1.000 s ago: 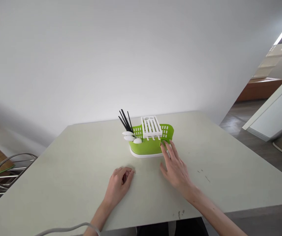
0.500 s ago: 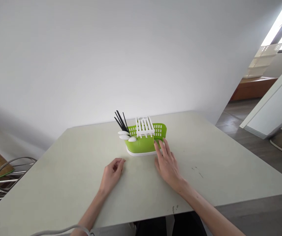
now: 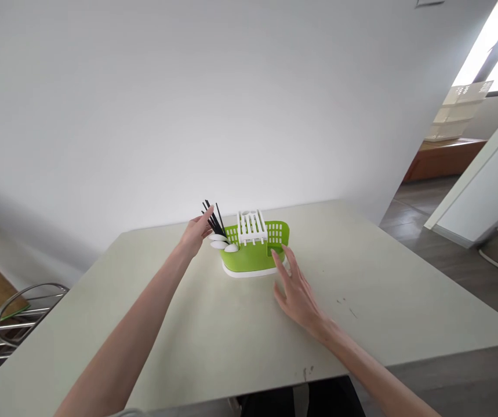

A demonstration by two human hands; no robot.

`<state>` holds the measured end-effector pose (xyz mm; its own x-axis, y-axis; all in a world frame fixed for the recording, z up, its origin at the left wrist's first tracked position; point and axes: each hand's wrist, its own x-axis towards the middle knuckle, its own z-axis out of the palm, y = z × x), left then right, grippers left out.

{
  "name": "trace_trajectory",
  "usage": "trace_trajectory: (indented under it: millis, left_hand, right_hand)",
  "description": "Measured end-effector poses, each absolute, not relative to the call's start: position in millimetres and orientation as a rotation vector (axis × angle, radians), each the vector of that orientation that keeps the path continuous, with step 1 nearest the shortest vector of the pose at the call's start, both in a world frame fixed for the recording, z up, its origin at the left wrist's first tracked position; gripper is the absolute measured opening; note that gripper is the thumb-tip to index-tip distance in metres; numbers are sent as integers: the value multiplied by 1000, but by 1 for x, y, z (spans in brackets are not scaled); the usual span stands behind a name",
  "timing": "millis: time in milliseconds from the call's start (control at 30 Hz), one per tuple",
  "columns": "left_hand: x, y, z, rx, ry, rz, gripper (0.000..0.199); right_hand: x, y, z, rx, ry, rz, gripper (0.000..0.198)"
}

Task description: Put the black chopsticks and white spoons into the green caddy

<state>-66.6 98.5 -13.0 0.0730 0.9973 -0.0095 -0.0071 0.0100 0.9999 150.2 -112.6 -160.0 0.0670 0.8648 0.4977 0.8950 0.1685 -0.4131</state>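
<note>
Moved left hand (image 3: 195,234) forward to black chopsticks (image 3: 220,228) (cannot tell if pinched), tilted up-left beside white spoons (image 3: 218,245) in green basket (image 3: 249,258), set lengthwise left-to-right on counter (image 3: 222,330) near spread right hand (image 3: 300,300).

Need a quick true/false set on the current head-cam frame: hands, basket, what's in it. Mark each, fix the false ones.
1. The left hand is at the black chopsticks. True.
2. The right hand is clenched in a fist. False: its fingers are spread, by the right end of the green basket.
3. White spoons show at the basket's left end. True.
4. The white slatted rack lies flat on the table. False: it sits atop the basket.
5. The basket has a white base. True.
</note>
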Motion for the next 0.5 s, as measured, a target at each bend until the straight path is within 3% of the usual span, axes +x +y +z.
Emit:
trace_trajectory:
  millis: [267,500]
  left_hand:
    - [-35,123,-7,1129,1029,1071,34]
    - [-24,124,-11,1094,1017,1340,41]
  right_hand:
    - [208,-159,-190,-1766,-1542,91,75]
    - [217,-167,-200,-1796,-1442,217,55]
